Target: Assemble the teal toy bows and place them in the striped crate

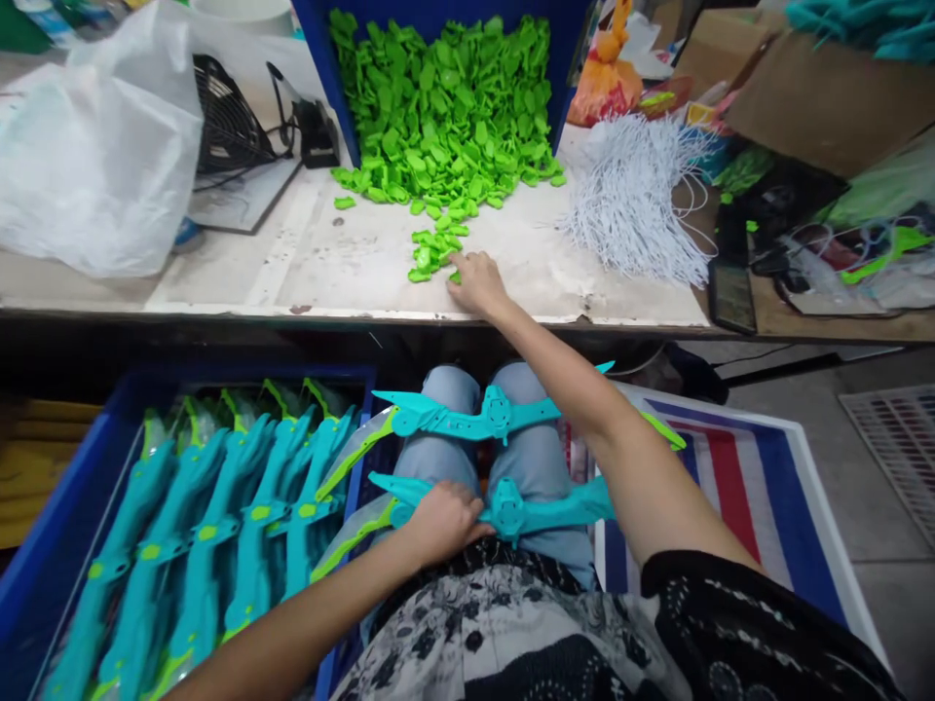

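Note:
Two teal toy bows lie across the thighs, the farther bow (467, 423) apart from the nearer bow (555, 510). Both have lime-green and clear curved ends. My left hand (444, 524) is closed around the nearer bow, left of its round middle part. On the table edge, my right hand (478, 283) reaches to a few loose lime-green plastic pieces (430, 249). Its fingers are bent together with a bit of green showing under the fingertips. Behind them, a big heap of the same green pieces (453, 117) spills from a blue bin (319, 58).
At left, a blue crate (44, 574) holds several similar bows (211, 535). A striped surface with a white rim (793, 487) stands at right. On the table (278, 263) lie a white plastic bag (94, 146), a black fan (230, 117), white strings (635, 195) and a phone (731, 295).

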Demonstrator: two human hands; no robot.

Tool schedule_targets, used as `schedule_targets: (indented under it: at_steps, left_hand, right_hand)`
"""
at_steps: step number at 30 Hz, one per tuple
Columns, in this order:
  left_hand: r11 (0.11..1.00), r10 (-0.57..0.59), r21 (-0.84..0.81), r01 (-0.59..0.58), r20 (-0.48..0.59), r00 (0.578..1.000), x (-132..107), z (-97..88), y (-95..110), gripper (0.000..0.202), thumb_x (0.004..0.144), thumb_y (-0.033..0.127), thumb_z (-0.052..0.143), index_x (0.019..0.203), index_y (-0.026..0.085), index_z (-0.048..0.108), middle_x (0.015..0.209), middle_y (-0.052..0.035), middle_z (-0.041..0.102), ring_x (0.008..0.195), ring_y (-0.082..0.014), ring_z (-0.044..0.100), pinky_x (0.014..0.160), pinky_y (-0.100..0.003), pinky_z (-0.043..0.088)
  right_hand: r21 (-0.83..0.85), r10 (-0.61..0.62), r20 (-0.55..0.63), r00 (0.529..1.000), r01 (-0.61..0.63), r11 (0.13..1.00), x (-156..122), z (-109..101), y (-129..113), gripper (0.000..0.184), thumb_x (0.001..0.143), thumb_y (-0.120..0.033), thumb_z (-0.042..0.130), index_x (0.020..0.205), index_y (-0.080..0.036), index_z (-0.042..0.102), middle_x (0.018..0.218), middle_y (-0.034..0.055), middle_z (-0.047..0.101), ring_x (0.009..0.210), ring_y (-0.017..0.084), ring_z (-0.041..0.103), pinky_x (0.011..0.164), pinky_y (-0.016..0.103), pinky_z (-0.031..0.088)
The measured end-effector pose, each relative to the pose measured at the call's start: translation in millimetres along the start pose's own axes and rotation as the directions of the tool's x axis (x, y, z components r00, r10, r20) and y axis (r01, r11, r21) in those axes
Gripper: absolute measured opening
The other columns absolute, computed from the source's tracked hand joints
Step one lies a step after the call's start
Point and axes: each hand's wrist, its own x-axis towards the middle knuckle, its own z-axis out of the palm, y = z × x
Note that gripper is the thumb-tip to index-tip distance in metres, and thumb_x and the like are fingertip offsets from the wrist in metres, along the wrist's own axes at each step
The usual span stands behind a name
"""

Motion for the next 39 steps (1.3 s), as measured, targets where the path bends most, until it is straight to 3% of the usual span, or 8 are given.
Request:
schedule_targets:
  at_steps: [4,7,12,18,24,29,34,39]
  left_hand:
    - [0.972,-0.080,-0.213,0.095,0.080,0.994,-5.7,-16.9,-16.2,0.041,0.084,0.058,0.049,0.082,0.022,0.069,0.084,-0.0155,0.069,0.083,-0.0317,0.067,0.066,-0.040,0.048]
    - [0.934,-0.092,-0.354,0.043,-0.123,0.988,-5.5,-36.9,-25.4,0.037,0.091,0.049,0.042,0.093,0.021,0.067,0.092,-0.0103,0.070,0.087,-0.0258,0.066,0.074,-0.036,0.050]
    - [0.960,-0.272,-0.226,0.166,-0.606,0.748,29.7,-67.4,-38.9,0.049,0.091,0.046,0.039,0.123,0.010,0.053,0.122,-0.0216,0.058,0.115,-0.0322,0.054,0.096,-0.044,0.044]
    - [0.976,-0.215,0.009,0.220,-0.172,0.961,84.8,-100.7,-41.8,0.045,0.089,0.050,0.037,0.090,0.013,0.062,0.086,-0.0183,0.069,0.085,-0.0356,0.064,0.074,-0.041,0.044]
    - [0.922,-0.306,-0.274,0.274,-0.081,0.949,104.2,-114.2,-47.0,0.038,0.080,0.052,0.045,0.076,0.017,0.058,0.078,-0.0094,0.066,0.074,-0.0251,0.062,0.061,-0.030,0.037]
    - [0.826,-0.346,-0.501,0.260,-0.084,0.935,111.8,-120.3,-47.0,0.034,0.072,0.049,0.055,0.077,0.015,0.059,0.075,-0.0057,0.063,0.071,-0.0204,0.057,0.060,-0.028,0.037]
    - [0.530,-0.290,-0.828,0.182,0.024,0.957,112.8,-117.4,-58.3,0.035,0.068,0.050,0.063,0.076,0.016,0.061,0.065,-0.0010,0.058,0.063,-0.0159,0.052,0.056,-0.026,0.038]
    - [0.365,-0.311,-0.918,0.157,0.039,0.949,115.2,-110.8,-63.1,0.037,0.065,0.051,0.070,0.072,0.015,0.062,0.060,-0.0002,0.055,0.064,-0.0160,0.052,0.057,-0.026,0.039]
  right_hand:
    - [0.105,0.045,-0.011,0.999,-0.043,0.994,-31.0,-21.8,37.6,0.034,0.089,-0.021,0.049,0.118,-0.013,0.063,0.113,0.0131,0.052,0.101,0.022,0.053,0.093,0.032,0.039]
    - [0.155,0.084,-0.064,0.994,-0.073,0.985,-54.4,-27.5,56.6,0.030,0.090,-0.027,0.050,0.110,-0.011,0.065,0.106,0.0117,0.056,0.097,0.020,0.053,0.090,0.029,0.038]
    - [0.087,0.066,-0.096,0.993,-0.058,0.995,-83.8,-26.3,67.0,0.023,0.090,-0.034,0.052,0.101,-0.017,0.063,0.109,0.0081,0.064,0.108,0.022,0.048,0.094,0.035,0.030]
    - [0.010,0.021,-0.055,0.998,-0.020,1.000,-88.5,-37.8,70.2,0.015,0.088,-0.029,0.052,0.096,-0.018,0.060,0.111,0.0077,0.064,0.111,0.025,0.043,0.090,0.037,0.028]
    - [0.039,-0.006,-0.020,1.000,0.007,0.999,-87.1,-42.1,71.0,0.012,0.087,-0.023,0.053,0.093,-0.016,0.061,0.104,0.0079,0.066,0.106,0.025,0.047,0.092,0.039,0.030]
    - [0.282,-0.100,-0.163,0.982,0.143,0.949,-149.0,-36.3,79.2,0.020,0.086,-0.026,0.059,0.103,-0.017,0.062,0.112,0.0084,0.067,0.105,0.022,0.054,0.093,0.038,0.039]
    - [0.350,-0.189,-0.107,0.976,0.215,0.912,-228.4,-16.5,76.5,0.016,0.088,-0.030,0.058,0.098,-0.020,0.065,0.117,0.0084,0.067,0.109,0.022,0.056,0.091,0.039,0.044]
    - [0.266,-0.281,-0.043,0.959,0.282,0.922,-246.3,1.7,58.6,0.015,0.091,-0.027,0.054,0.099,-0.019,0.064,0.122,0.0067,0.065,0.115,0.023,0.056,0.094,0.040,0.042]
